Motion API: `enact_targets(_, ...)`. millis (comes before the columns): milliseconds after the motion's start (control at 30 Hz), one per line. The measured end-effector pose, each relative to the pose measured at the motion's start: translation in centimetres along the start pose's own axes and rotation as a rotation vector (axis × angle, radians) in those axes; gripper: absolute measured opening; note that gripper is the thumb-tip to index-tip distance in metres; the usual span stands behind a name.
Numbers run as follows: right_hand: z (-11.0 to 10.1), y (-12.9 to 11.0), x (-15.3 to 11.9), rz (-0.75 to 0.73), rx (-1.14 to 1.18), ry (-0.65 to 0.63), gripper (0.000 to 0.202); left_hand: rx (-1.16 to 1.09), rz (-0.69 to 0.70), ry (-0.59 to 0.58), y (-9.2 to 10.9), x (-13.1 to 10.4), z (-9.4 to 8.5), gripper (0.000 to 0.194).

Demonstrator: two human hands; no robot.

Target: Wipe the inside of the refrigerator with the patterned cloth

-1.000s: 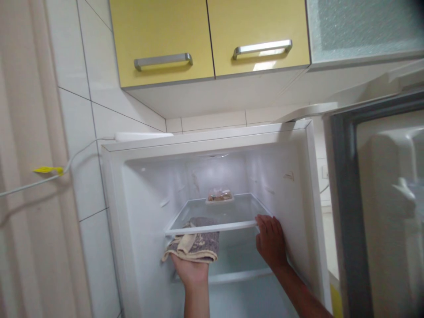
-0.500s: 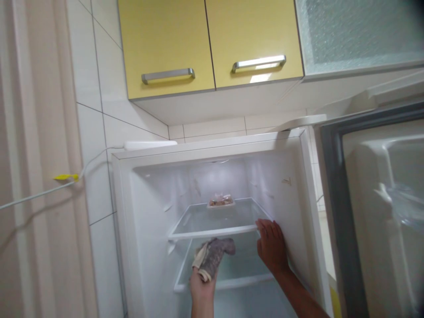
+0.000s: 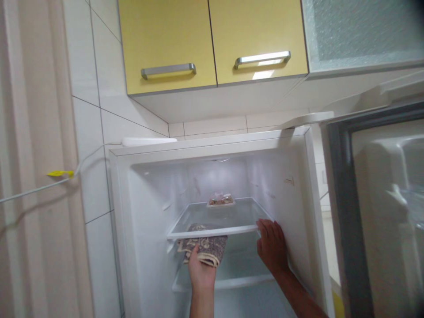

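My left hand is closed on a folded grey-and-cream patterned cloth, thumb on top. The cloth reaches beneath the upper glass shelf of an open fridge, and part of it shows through the glass. At the shelf's right front corner, my right hand has its fingers curled over the edge, with the palm close to the side wall. Toward the back of that shelf sits a small clear-wrapped tray of brownish food.
A lower glass shelf lies below the cloth. The fridge door stands open at the right. Yellow cabinets hang above the fridge. On the left, a white cable with a yellow tag crosses a pale curtain-like surface.
My left hand has pushed the cloth up and deeper under the upper shelf, and the cloth now lies flatter and wider. My right hand stays at the shelf corner.
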State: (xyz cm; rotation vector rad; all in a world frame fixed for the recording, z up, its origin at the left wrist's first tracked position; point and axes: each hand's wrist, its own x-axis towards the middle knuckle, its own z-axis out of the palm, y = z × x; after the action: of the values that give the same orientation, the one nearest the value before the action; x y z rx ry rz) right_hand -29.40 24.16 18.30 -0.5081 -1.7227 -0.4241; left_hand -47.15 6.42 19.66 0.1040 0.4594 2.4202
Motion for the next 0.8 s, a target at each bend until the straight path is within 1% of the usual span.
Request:
enact_targets(100,-0.1,0.0,0.1,0.006,0.005,0.001,0.052,-0.005,0.119,-0.005,2.6,-0.2,0.5,0.043)
enact_targets(167,-0.3,-0.1,0.2,0.008,0.004,-0.003,0.05,-0.018,0.179,-0.074,3.9,-0.1,0.3,0.043)
enact_targets(233,-0.4,-0.3,0.3,0.011,0.007,0.0,0.049,-0.034,0.229,-0.128,4.4,0.0,0.2,0.042)
enact_targets(300,-0.5,-0.4,0.4,0.02,0.018,0.009,0.05,-0.049,0.239,-0.136,4.2,0.2,0.4,0.041)
enact_targets(467,-0.3,-0.5,0.4,0.034,0.02,0.007,0.05,-0.033,0.154,-0.096,2.2,-0.5,2.4,0.041)
enact_targets(600,-0.2,-0.6,0.4,0.039,0.023,0.011,0.05,-0.007,0.09,-0.037,0.0,-1.4,3.7,0.037)
enact_targets(700,-0.3,-0.6,0.4,0.041,0.03,0.011,0.053,-0.007,0.01,-0.038,-2.9,-1.5,4.1,0.041)
enact_targets(800,-0.3,-0.6,0.3,0.037,0.039,0.006,0.057,-0.021,-0.097,-0.134,-6.9,-1.2,4.8,0.045)
